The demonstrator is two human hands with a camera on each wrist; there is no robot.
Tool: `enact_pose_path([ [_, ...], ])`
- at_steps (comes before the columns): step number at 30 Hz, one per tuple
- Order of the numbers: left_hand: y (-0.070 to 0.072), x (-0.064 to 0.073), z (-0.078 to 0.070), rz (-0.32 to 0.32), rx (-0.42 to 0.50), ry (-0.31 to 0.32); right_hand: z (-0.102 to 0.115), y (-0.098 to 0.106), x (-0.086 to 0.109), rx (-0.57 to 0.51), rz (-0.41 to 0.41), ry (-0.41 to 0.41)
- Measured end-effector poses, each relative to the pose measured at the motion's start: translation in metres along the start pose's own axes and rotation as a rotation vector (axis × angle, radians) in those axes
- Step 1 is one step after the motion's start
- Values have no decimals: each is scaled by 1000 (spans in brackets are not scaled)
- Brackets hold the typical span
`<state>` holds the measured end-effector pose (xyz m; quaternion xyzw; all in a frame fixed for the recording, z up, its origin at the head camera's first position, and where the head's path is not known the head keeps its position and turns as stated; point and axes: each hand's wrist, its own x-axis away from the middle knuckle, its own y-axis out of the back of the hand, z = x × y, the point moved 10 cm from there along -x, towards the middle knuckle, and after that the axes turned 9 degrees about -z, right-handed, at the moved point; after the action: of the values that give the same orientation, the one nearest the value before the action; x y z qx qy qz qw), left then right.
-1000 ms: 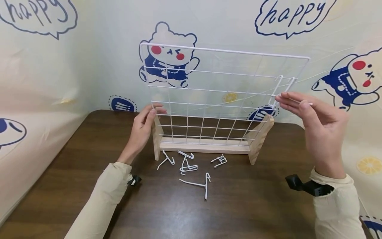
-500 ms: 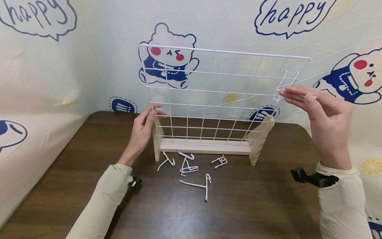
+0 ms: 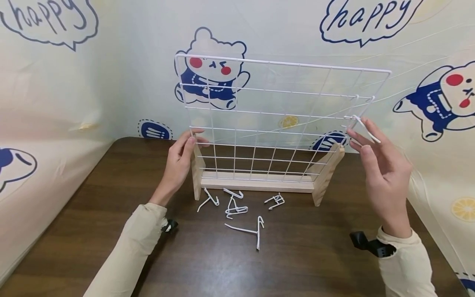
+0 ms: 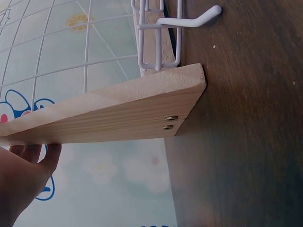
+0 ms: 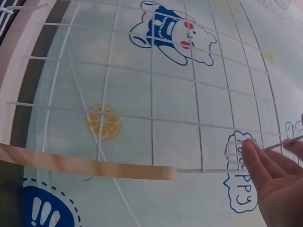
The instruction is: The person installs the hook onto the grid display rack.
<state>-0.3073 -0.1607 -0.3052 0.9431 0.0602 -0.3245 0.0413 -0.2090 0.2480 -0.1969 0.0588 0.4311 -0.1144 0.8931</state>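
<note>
A white wire grid rack [image 3: 252, 111] stands upright on its wooden base [image 3: 256, 185]. My left hand [image 3: 179, 159] grips its left edge at the top of the wooden side piece [image 4: 118, 109], thumb in front and fingers behind. At the grid's right edge, a white wire hook [image 3: 367, 128] has its two bent ends over a horizontal wire, and its prong points toward me. My right hand [image 3: 387, 169] is around that hook, with the fingers touching it and the thumb apart from the prong in the head view.
Several loose white wire hooks [image 3: 242, 231] lie on the dark wooden table [image 3: 297, 255] before the base. One two-pronged hook [image 3: 275, 201] is near the base's right part. A printed cloth [image 3: 289, 24] hangs behind the table.
My right hand first lifts the hook slightly away to the right, then lowers it so its bent ends sit on the wire. The pinch loosens. My left hand stays in place.
</note>
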Motion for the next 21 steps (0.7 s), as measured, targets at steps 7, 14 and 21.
enact_pose_path([
  [7,0,1,-2,-9,-5,1,-14,-7,16,10,62,-21],
  [14,2,1,-2,-11,6,1,-26,-19,28,226,116,-3],
  [21,1,1,-1,-2,7,0,-42,-39,44,218,206,-62],
])
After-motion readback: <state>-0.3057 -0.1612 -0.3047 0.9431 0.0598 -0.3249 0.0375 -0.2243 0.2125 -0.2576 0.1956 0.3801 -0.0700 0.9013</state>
